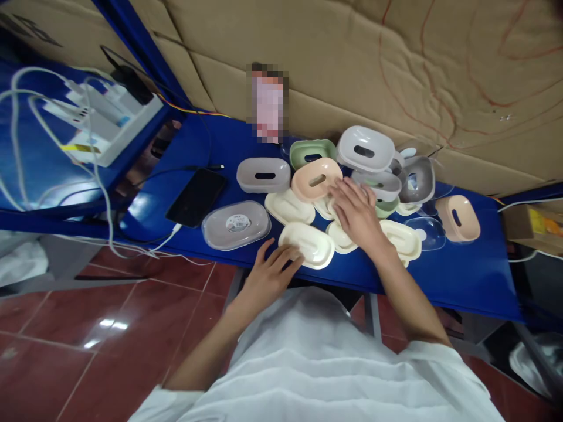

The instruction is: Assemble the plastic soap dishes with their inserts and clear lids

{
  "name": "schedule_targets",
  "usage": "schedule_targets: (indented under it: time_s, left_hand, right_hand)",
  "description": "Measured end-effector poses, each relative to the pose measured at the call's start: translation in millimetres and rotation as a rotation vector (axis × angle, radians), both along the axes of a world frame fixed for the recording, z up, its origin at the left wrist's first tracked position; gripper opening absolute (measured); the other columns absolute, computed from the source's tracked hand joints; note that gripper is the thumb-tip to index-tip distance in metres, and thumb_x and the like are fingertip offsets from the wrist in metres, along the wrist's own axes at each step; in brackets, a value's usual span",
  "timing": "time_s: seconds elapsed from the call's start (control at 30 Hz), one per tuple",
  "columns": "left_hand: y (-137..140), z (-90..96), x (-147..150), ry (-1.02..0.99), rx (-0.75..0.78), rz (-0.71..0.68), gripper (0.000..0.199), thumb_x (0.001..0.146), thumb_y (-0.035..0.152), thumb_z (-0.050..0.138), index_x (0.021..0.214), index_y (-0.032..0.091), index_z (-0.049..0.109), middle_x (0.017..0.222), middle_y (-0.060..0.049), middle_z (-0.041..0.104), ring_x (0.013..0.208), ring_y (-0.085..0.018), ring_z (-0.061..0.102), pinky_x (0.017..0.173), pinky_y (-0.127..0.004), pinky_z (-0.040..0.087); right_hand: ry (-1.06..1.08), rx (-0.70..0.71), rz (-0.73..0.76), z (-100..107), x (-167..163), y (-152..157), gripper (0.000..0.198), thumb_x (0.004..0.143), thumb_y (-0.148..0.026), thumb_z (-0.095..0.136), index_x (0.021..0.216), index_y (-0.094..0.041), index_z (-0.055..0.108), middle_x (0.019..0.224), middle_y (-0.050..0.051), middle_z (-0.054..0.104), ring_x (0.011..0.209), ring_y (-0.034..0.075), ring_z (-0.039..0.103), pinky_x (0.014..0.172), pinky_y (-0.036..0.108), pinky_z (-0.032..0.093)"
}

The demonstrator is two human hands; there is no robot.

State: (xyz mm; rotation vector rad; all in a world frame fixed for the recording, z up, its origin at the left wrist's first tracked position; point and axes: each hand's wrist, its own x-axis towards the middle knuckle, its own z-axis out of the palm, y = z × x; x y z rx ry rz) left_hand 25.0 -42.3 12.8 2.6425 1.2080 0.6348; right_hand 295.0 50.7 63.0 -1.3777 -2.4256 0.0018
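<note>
My left hand (272, 272) has its fingers apart, with the fingertips on the near left edge of a cream oval dish (311, 246). My right hand (358, 214) reaches over the pile, fingers stretched out, its fingertips at the right edge of a peach soap dish (310, 180) with a slot in its bottom. Beneath and around it lie more cream oval pieces, such as one (289, 206) to the left and one (402, 239) to the right. What is under my right palm is hidden. A grey slotted dish (264, 174) sits left of the peach one.
A labelled grey box (236, 225) and a black phone (196, 197) with cables lie left. Green (303, 153), pale grey (366, 147), dark grey (417, 179) and peach (458, 218) dishes stand behind and right. Clear lids (433, 234) lie among them. Cardboard (329, 70) backs the blue table (475, 275).
</note>
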Motion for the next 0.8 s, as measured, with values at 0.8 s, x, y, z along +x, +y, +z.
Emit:
schedule_targets:
  time_s: [0.8]
  left_hand:
    - [-4.6, -13.7, -33.6, -0.212, -0.038, 0.043, 0.046, 0.103, 0.019, 0.067, 0.148, 0.027, 0.061, 0.156, -0.011, 0.062, 0.156, -0.034, 0.046, 0.122, -0.058, 0.054]
  right_hand:
    - [-0.004, -0.068, 0.339, -44.6, -47.8, -97.7, 0.043, 0.106, -0.017, 0.06, 0.148, -0.025, 0.063, 0.153, 0.006, 0.066, 0.148, 0.023, 0.056, 0.129, 0.048, 0.043]
